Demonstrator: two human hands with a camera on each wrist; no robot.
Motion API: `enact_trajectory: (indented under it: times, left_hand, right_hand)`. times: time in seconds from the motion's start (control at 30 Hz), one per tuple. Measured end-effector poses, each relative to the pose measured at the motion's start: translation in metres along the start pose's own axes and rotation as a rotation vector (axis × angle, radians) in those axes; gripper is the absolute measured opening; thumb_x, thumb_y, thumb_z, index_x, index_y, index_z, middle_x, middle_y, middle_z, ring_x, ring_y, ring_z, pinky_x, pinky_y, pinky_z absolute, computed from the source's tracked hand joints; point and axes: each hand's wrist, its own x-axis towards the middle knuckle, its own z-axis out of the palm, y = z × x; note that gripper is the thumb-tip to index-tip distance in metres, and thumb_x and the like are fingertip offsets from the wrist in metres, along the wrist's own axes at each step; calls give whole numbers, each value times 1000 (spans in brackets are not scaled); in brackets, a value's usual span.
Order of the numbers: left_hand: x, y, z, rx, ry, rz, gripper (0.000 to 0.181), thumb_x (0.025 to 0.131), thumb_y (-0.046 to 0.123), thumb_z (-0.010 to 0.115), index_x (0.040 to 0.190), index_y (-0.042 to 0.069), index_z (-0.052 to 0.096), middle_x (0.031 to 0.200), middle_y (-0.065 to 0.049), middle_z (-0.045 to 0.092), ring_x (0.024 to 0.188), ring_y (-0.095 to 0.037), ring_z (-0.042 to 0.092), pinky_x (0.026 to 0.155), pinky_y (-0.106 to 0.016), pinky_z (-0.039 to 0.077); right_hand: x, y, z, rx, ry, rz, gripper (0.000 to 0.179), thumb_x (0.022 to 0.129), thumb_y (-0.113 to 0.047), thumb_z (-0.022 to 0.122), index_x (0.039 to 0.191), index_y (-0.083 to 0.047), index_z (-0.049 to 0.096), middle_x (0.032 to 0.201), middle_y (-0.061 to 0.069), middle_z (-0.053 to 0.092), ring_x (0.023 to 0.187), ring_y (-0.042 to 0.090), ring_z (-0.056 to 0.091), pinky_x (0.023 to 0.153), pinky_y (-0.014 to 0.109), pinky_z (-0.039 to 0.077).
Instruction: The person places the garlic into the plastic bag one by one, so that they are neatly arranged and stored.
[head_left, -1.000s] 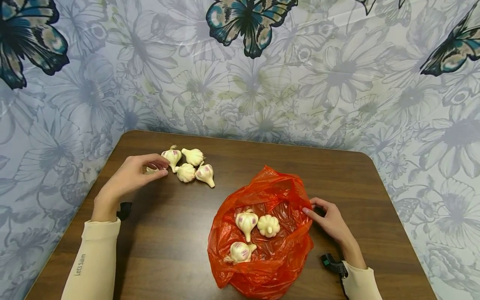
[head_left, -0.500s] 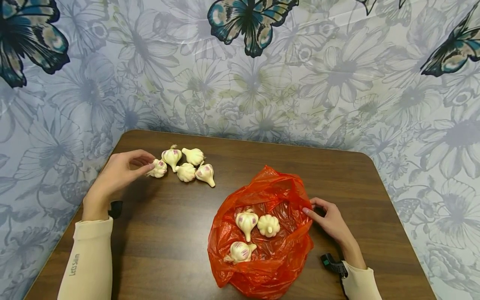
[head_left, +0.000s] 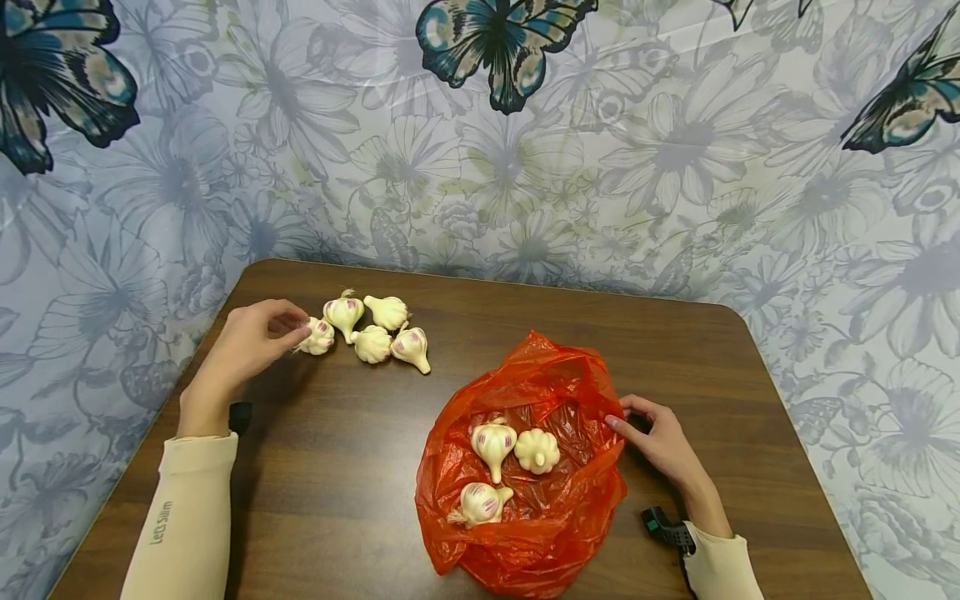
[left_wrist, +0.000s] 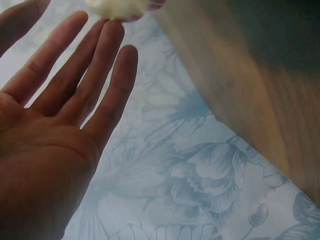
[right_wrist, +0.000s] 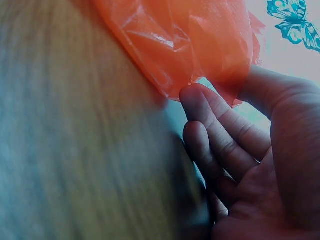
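Here's the bulb (head_left: 318, 337), leftmost of the loose ones on the table (head_left: 337, 467), right at the left hand (head_left: 253, 343). That hand's fingers reach out loosely, thumb parted from them; whether they touch the bulb, I can't tell. Four more bulbs (head_left: 372, 344) cluster just beside it. Across to the right, nearer the person, sits the red bag (head_left: 525, 550), mouth wide, three bulbs (head_left: 493, 446) inside. And the right hand (head_left: 663, 446), well apart from the left, pinches the bag's right edge between thumb and fingers. Pale sleeves (head_left: 183, 517) below, and beyond the table a flowered backdrop (head_left: 637, 167) with big butterflies (head_left: 504, 42).
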Motion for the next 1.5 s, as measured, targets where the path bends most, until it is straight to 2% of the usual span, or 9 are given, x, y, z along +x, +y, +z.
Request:
enact_trajectory:
  times: [0.1,0.23,0.47,0.67,0.83,1.0,1.33,1.5]
  left_hand:
    - [4,-2,6,54,16,25,20,96,16,78,110,2,74,105,-20,76,92,-40,73,79,-55,57]
    - [8,-3,13,92,17,34,25,94,16,81,112,0,73,106,-22,75,94,-41,71,83,-60,52]
    - [14,-5,25,118,-88,0,31,92,21,83,116,3,72,106,-19,73,94,-36,67,83,-54,50]
    - [19,-7,31,91,-194,-42,43,91,25,84,124,4,69,119,-23,72,110,-43,66,96,-61,49]
    - [20,-9,33,80,-250,-73,50,91,28,84,130,4,65,124,-24,70,115,-47,64,98,-64,48]
    - [23,-10,33,94,-250,-62,51,91,31,85,131,5,65,124,-24,71,115,-47,64,98,-64,49]
    - [22,-10,35,113,-210,-30,49,89,29,87,129,7,68,120,-22,73,110,-47,67,94,-63,50]
    - [19,-11,27,102,-191,-38,47,88,31,87,126,9,69,116,-21,74,106,-44,68,90,-61,51]
  right_hand:
    - [1,1,0,3,0,3,9,101,-20,74,109,-17,73,94,0,72,91,11,59,86,23,43]
    - [1,1,1,0,1,6,9,101,-20,74,109,-17,73,94,1,71,90,11,59,85,23,43]
    - [3,2,1,-7,1,9,10,101,-21,74,110,-18,73,94,0,71,90,12,58,85,23,43]
    - [4,1,2,-8,5,11,10,100,-21,74,110,-17,73,95,0,71,91,11,59,86,23,43]
    - [5,0,3,-9,7,12,10,101,-21,74,110,-17,73,94,0,71,90,11,59,85,23,43]
    - [5,0,4,-10,11,11,10,101,-20,74,110,-17,73,95,0,71,90,11,59,85,23,43]
    - [4,1,5,-15,14,9,9,100,-20,74,109,-18,73,94,0,71,90,11,59,85,23,43]
    - [5,1,4,-14,10,3,9,100,-20,74,109,-18,73,94,-1,72,91,11,59,85,23,43]
